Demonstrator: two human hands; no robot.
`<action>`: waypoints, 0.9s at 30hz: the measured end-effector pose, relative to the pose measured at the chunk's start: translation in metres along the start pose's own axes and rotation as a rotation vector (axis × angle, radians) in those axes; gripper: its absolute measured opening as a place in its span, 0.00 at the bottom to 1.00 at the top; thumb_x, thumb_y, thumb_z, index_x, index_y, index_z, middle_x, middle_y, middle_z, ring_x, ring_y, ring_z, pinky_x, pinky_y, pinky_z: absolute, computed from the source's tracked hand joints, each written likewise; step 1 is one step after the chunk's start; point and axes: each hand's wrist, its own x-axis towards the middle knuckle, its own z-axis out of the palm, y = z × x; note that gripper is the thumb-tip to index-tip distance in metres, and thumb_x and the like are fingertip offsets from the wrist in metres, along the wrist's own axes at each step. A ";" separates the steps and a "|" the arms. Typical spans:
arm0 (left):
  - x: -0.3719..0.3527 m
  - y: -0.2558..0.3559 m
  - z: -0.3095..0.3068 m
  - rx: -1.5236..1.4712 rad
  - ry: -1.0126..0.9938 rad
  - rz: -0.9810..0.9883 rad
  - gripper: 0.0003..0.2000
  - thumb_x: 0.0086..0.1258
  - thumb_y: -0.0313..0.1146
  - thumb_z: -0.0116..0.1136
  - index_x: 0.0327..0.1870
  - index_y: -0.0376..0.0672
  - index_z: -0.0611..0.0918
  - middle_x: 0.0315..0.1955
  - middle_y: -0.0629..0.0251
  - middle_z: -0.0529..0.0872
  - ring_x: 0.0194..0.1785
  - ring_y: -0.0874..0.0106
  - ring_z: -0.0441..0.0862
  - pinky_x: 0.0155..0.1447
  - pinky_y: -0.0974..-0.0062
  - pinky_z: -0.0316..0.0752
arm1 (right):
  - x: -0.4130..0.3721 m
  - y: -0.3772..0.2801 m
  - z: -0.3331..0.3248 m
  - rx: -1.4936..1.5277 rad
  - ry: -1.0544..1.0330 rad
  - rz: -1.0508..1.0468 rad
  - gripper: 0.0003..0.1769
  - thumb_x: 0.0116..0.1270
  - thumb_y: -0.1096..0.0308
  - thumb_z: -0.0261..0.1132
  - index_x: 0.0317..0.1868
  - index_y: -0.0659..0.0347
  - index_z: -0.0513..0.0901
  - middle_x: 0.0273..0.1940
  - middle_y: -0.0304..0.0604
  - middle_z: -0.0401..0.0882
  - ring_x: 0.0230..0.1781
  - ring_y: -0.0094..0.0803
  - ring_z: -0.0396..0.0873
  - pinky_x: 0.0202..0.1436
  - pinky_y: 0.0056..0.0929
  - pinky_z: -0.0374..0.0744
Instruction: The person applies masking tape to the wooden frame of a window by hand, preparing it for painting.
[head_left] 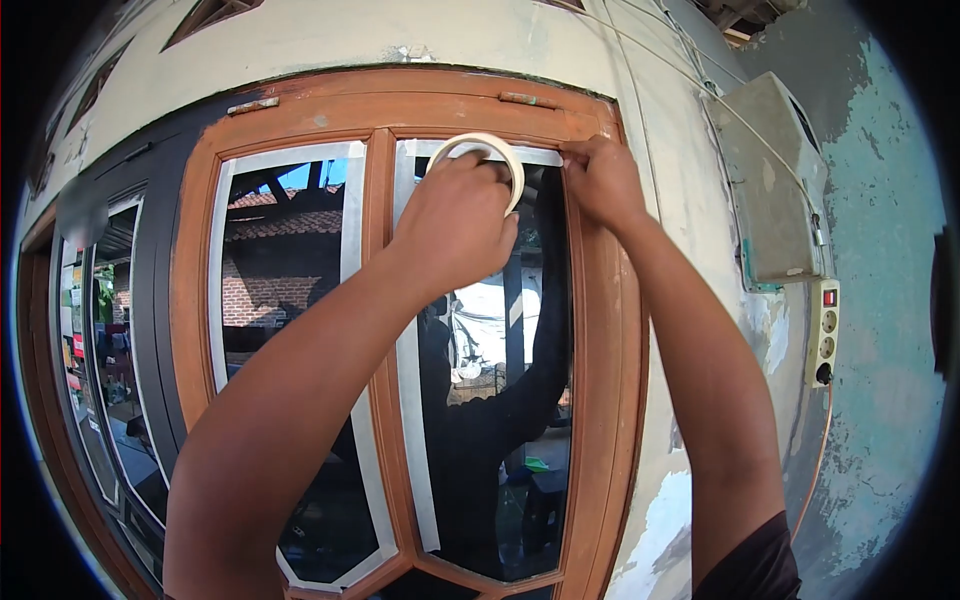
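Note:
My left hand (455, 220) is closed on a roll of masking tape (517, 172), with its fingers through the ring, in front of the right pane's upper part. At the pane's top right corner, my right hand (603, 183) is pinched by the end of the white tape strip (540, 155); its fingertips are partly hidden. Tape also runs down the left edge of this glass pane (500, 400). The left pane (275, 270) has tape along its top, sides and bottom. Both panes sit in an orange-brown wooden frame (610, 400).
A dark-painted frame (155, 260) with more glass stands at the left. On the wall at the right hang a grey box (765, 180) and a power strip (826, 330) with a black plug and an orange cable. Loose wires cross the upper wall.

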 end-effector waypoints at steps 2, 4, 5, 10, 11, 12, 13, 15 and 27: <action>0.014 -0.007 0.009 0.027 0.032 0.034 0.13 0.71 0.36 0.68 0.44 0.32 0.89 0.47 0.47 0.90 0.59 0.51 0.83 0.69 0.53 0.76 | 0.009 0.001 -0.014 -0.045 -0.106 -0.055 0.10 0.68 0.69 0.73 0.48 0.59 0.96 0.46 0.55 0.90 0.51 0.54 0.88 0.60 0.47 0.84; 0.027 -0.012 0.018 0.026 0.005 0.039 0.15 0.73 0.39 0.67 0.45 0.32 0.91 0.48 0.47 0.90 0.60 0.51 0.83 0.70 0.53 0.76 | 0.020 -0.001 -0.024 -0.052 -0.217 -0.094 0.10 0.66 0.69 0.75 0.46 0.59 0.96 0.45 0.56 0.91 0.51 0.52 0.89 0.60 0.47 0.84; 0.032 -0.013 0.022 0.024 -0.028 0.035 0.16 0.73 0.39 0.66 0.45 0.32 0.91 0.48 0.46 0.91 0.60 0.51 0.83 0.70 0.53 0.76 | 0.024 0.001 -0.029 -0.059 -0.274 -0.132 0.09 0.66 0.69 0.75 0.46 0.59 0.96 0.45 0.56 0.92 0.50 0.51 0.89 0.60 0.47 0.84; 0.047 -0.017 0.029 -0.019 -0.156 -0.049 0.19 0.74 0.42 0.65 0.47 0.30 0.91 0.50 0.45 0.90 0.61 0.50 0.83 0.70 0.54 0.77 | 0.040 0.001 -0.035 -0.239 -0.353 -0.371 0.09 0.64 0.73 0.75 0.44 0.62 0.95 0.44 0.51 0.90 0.50 0.50 0.86 0.58 0.44 0.83; 0.047 -0.020 0.034 -0.044 -0.098 -0.043 0.20 0.74 0.43 0.65 0.49 0.30 0.90 0.49 0.43 0.90 0.62 0.49 0.83 0.70 0.54 0.77 | 0.042 0.000 -0.035 -0.265 -0.366 -0.392 0.08 0.64 0.73 0.74 0.43 0.63 0.95 0.44 0.51 0.90 0.50 0.50 0.86 0.58 0.44 0.83; 0.046 -0.022 0.039 -0.050 -0.100 -0.055 0.20 0.74 0.43 0.65 0.50 0.30 0.90 0.49 0.43 0.90 0.62 0.49 0.83 0.70 0.53 0.77 | 0.043 0.000 -0.035 -0.290 -0.380 -0.411 0.08 0.65 0.74 0.73 0.43 0.63 0.94 0.45 0.51 0.90 0.50 0.51 0.86 0.58 0.45 0.82; 0.046 -0.022 0.039 -0.053 -0.098 -0.066 0.20 0.74 0.43 0.65 0.51 0.30 0.89 0.49 0.42 0.90 0.63 0.48 0.83 0.70 0.53 0.77 | 0.044 -0.001 -0.034 -0.316 -0.389 -0.432 0.07 0.65 0.74 0.72 0.42 0.63 0.94 0.46 0.51 0.90 0.50 0.51 0.85 0.58 0.45 0.82; 0.045 -0.021 0.041 -0.073 -0.072 -0.059 0.19 0.74 0.43 0.64 0.49 0.31 0.90 0.49 0.41 0.89 0.62 0.48 0.83 0.70 0.53 0.77 | 0.038 0.000 -0.032 -0.331 -0.340 -0.484 0.09 0.68 0.76 0.67 0.45 0.61 0.93 0.46 0.51 0.90 0.51 0.50 0.87 0.59 0.44 0.84; 0.058 -0.012 0.048 0.001 -0.196 0.031 0.20 0.75 0.43 0.61 0.43 0.29 0.90 0.48 0.41 0.89 0.61 0.48 0.83 0.70 0.51 0.75 | 0.025 0.017 -0.018 -0.187 -0.165 -0.545 0.08 0.69 0.77 0.64 0.46 0.64 0.88 0.46 0.51 0.88 0.52 0.54 0.86 0.57 0.47 0.83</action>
